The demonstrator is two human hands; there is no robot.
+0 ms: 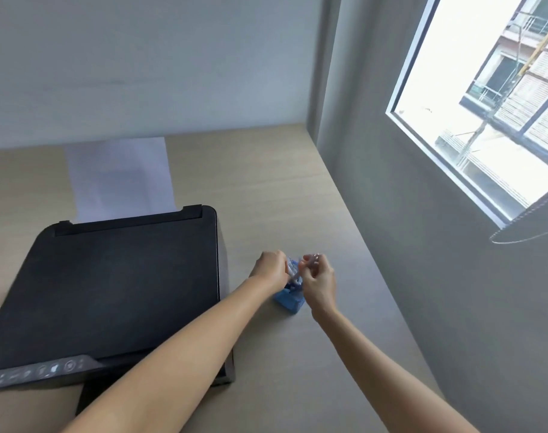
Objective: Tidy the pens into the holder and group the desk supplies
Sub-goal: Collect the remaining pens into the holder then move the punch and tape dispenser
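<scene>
A small blue pen holder stands on the light wooden desk, just right of the printer. Pale pens stick up out of it between my hands. My left hand is closed around the bundle of pens at the holder's top left. My right hand pinches a light-coloured pen above the holder's right side. The frame is blurred, so the pens' lower ends and the inside of the holder are hidden.
A black printer fills the left of the desk, white paper rising from its rear tray. A grey wall with a window runs along the desk's right edge. Bare desk lies behind and in front of the holder.
</scene>
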